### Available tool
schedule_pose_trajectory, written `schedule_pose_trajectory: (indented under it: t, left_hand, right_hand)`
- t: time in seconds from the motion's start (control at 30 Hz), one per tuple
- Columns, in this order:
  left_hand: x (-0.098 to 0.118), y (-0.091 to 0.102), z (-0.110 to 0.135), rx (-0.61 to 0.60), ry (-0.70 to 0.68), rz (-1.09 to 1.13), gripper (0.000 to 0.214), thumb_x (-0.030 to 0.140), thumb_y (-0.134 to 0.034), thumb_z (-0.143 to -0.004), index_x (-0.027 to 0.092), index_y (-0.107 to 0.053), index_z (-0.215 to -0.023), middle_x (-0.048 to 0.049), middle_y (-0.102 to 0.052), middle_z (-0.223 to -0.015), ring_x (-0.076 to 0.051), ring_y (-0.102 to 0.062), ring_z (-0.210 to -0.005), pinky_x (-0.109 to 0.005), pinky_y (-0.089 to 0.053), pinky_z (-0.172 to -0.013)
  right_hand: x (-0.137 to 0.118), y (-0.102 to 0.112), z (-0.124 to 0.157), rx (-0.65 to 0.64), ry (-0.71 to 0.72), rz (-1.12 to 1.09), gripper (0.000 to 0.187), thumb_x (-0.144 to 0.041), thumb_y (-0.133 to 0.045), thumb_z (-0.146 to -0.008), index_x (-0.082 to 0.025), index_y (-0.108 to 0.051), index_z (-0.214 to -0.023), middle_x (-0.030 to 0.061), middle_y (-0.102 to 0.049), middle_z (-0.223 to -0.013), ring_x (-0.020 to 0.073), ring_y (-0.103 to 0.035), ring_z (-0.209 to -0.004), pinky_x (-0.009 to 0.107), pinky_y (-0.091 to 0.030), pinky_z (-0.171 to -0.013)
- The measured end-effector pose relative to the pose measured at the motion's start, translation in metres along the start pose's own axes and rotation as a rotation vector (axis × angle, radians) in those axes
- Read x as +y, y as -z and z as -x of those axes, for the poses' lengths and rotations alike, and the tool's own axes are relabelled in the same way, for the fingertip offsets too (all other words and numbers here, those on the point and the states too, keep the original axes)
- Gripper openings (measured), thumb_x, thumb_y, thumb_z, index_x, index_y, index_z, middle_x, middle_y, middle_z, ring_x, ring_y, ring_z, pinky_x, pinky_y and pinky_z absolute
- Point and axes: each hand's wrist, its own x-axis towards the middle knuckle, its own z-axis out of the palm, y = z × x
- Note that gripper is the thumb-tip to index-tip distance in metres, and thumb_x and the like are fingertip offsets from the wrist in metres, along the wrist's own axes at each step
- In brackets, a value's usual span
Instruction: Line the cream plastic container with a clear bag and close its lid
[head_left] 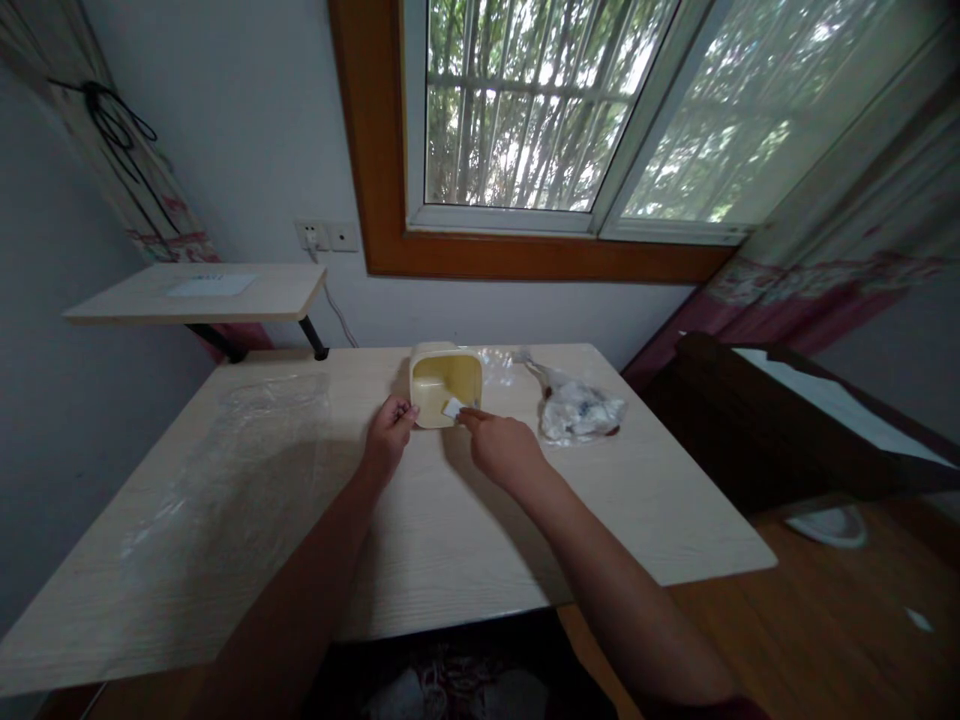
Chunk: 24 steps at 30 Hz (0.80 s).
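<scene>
My bare forearms (611, 575) reach over the pale wood-grained table (682, 500), and I judge the work under way: the small flat white piece (452, 408) is at the mouth of the pale-yellow, rounded-square plastic box (430, 371), not yet let go; how much remains, I can't tell. The box sits between and just beyond my hands: my left hand (387, 437), fingers curled, grips its near left corner, while my right hand (508, 450), nearly closed, pinches the white piece.

Passage over the table (675, 515) at front right, plastic bag (577, 408) behind, raised shelf (285, 290) obstructing back left.
</scene>
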Motion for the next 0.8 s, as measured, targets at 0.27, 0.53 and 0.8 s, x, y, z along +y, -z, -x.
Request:
schedule_pose_trajectory:
  t: [0.27, 0.53, 0.8]
  left_hand:
    - [0.001, -0.003, 0.002, 0.005, -0.012, 0.000, 0.033, 0.044, -0.071, -0.080, 0.021, -0.048, -0.079, 0.0088, -0.039, -0.058, -0.006, -0.028, -0.044, -0.022, -0.019, -0.041]
    - [0.005, -0.004, 0.004, 0.008, -0.009, -0.005, 0.031, 0.042, -0.071, -0.079, 0.021, -0.048, -0.078, 0.0088, -0.040, -0.058, -0.006, -0.030, -0.044, -0.021, -0.020, -0.041]
    - [0.002, -0.003, 0.002, 0.022, -0.010, -0.003, 0.030, 0.042, -0.071, -0.079, 0.021, -0.050, -0.078, 0.0079, -0.042, -0.060, -0.006, -0.031, -0.045, -0.021, -0.020, -0.041]
  right_hand:
    - [-0.028, -0.012, 0.001, 0.051, 0.102, -0.124, 0.057, -0.018, -0.043, -0.093, -0.021, -0.050, -0.150, 0.0102, -0.052, -0.155, 0.0263, -0.074, -0.106, 0.040, -0.060, -0.089]
    - [-0.024, -0.019, 0.003, 0.051, 0.068, -0.166, 0.061, -0.018, -0.043, -0.092, -0.025, -0.046, -0.152, 0.0066, -0.046, -0.160, 0.0251, -0.070, -0.115, 0.040, -0.059, -0.094]
    - [-0.008, -0.029, 0.007, 0.058, -0.013, -0.137, 0.063, -0.014, -0.043, -0.090, -0.022, -0.047, -0.152, 0.0072, -0.044, -0.161, 0.0264, -0.072, -0.111, 0.043, -0.060, -0.093]
